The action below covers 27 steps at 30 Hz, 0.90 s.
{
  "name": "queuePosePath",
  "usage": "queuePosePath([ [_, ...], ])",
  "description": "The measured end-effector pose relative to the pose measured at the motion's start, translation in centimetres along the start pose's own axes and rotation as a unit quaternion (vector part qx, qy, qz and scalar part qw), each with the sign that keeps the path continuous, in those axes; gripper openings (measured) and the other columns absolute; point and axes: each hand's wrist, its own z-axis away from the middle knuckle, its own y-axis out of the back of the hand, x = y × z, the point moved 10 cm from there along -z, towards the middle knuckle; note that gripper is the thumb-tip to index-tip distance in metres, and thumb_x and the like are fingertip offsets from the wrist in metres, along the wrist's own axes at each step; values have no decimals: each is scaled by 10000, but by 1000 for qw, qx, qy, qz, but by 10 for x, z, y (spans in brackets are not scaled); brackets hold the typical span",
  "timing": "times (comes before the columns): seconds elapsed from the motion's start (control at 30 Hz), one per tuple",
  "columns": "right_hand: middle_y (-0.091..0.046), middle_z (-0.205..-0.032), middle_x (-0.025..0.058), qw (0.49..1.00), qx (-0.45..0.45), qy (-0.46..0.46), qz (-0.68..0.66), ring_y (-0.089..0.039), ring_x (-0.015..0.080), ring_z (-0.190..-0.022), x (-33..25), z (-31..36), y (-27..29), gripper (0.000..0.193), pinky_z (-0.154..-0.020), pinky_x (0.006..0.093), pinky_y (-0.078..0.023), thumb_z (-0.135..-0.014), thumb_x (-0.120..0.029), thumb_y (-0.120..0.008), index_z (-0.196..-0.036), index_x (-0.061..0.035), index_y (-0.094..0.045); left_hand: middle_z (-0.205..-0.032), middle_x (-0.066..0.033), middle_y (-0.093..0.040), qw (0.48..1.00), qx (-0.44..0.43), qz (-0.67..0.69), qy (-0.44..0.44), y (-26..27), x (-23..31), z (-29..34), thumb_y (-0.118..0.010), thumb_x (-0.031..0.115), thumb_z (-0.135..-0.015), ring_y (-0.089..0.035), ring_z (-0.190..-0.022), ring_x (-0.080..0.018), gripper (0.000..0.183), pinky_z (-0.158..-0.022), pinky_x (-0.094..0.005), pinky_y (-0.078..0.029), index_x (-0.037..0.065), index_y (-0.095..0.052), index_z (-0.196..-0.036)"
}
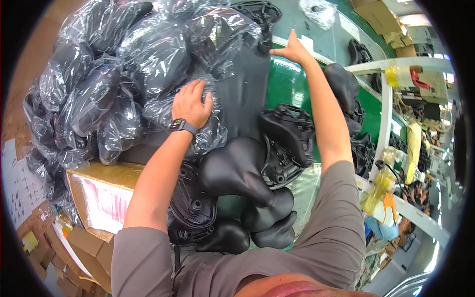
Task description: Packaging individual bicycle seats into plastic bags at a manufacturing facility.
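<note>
From far off, I watch my 2 hands over a green tabletop (288,89). My left hand (192,105) is open, palm down on a crinkly clear plastic bag (213,131) with something dark in it. A black watch (179,124) is on that wrist. A big pile of bagged bike seats (94,104) sits just past it and to its left. My right hand (295,49) reaches far out, open, with 1 finger and the thumb spread apart. The thumb is right by an upside-down bike seat (267,17); I can't tell if they touch. A dark gray sheet (242,94) lies between my hands. Closer to me are bare black bike seats (232,168), next to a cardboard box (116,171).
</note>
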Motion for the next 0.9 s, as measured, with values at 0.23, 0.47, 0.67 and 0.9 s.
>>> queuePosePath([
  [0.23, -637, -1325, 384, 988, 80, -108, -78, -658, 479, -1225, -38, -36, -64, 1401, -1036, 476, -549, -748, -479, -901, -1609, 168, -5, -1296, -132, -704, 1000, 1, 8, 4, 5, -9, -1, -649, 316, -954, -654, -1201, -348, 394, -1031, -480, -509, 67, -695, -1257],
  [0.47, -731, -1170, 304, 985, 96, -93, -110, -696, 450, -1159, -6, 37, 15, 859, -996, 497, -564, -740, -512, -852, -1305, 80, -592, -1300, -158, -709, 1000, -4, -8, -21, -4, 7, -7, -646, 288, -959, -652, -1218, -364, 388, -1043, -475, -511, 61, -697, -1269],
  [0.67, -721, -1009, 104, 823, 93, -187, -528, -712, 150, -739, -27, 225, 74, 474, -648, 321, -611, -983, -312, -765, -1238, 72, -655, -1368, -162, -683, 998, -44, -45, -14, -27, -11, 4, -600, 308, -1007, -644, -1227, -372, 415, -1041, -467, -510, 64, -665, -1337],
  [0.9, -301, -1711, 154, 660, 237, -78, -709, -311, 265, -1552, -175, 581, 162, 1125, -1283, 407, -271, -866, -64, -860, -1711, -54, -116, -1362, -224, -661, 984, -139, -112, 20, -42, -43, 1, -504, 404, -1056, -632, -1244, -429, 524, -1033, -522, -507, 57, -580, -1441],
])
